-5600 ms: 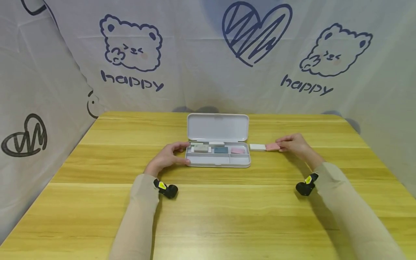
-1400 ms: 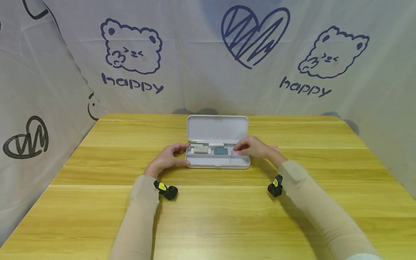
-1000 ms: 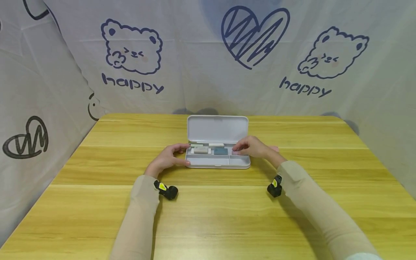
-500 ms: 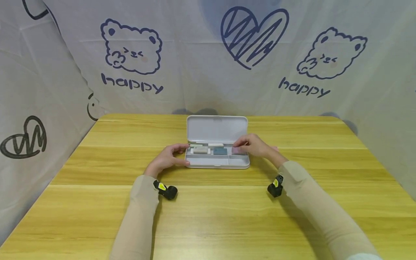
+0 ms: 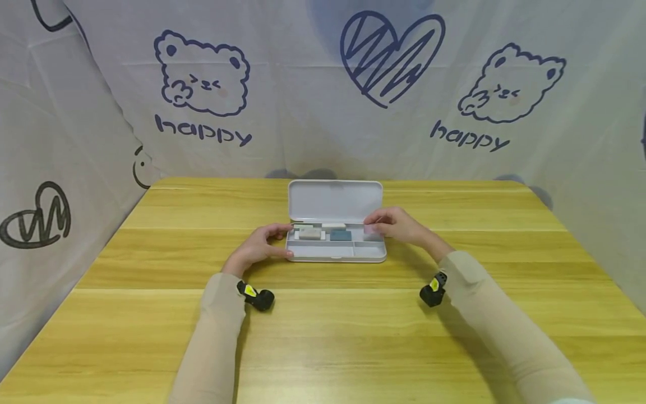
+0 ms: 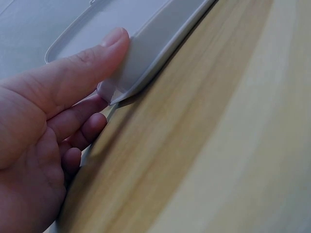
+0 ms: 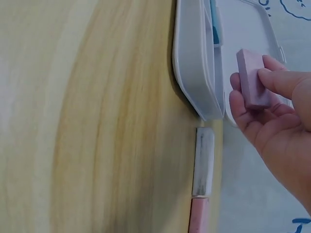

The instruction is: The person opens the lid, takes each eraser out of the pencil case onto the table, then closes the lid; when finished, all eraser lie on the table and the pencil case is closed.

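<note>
A white pencil case (image 5: 321, 252) lies with its lid up on the table. My left hand (image 5: 257, 245) holds its left end, thumb near the front corner and fingers at the back. My right hand (image 5: 401, 225) pinches a pink eraser (image 7: 253, 80) between thumb and fingers, raised over the right end of the case's back compartment. Still in that compartment are a blue eraser (image 5: 340, 235), a grey-sleeved white eraser (image 5: 309, 234), a pale green eraser (image 5: 303, 227) and a plain white eraser (image 5: 334, 226).
In the right wrist view, a white eraser (image 7: 204, 162) and another pink eraser (image 7: 198, 215) lie end to end on the table beside the case. My right hand hides them in the head view. A printed white cloth (image 5: 303, 112) hangs behind the wooden table (image 5: 333, 331).
My right hand has left the pink eraser on the table, moved left to the case, and taken up the pink eraser from inside it. The left hand has stayed at the case.
</note>
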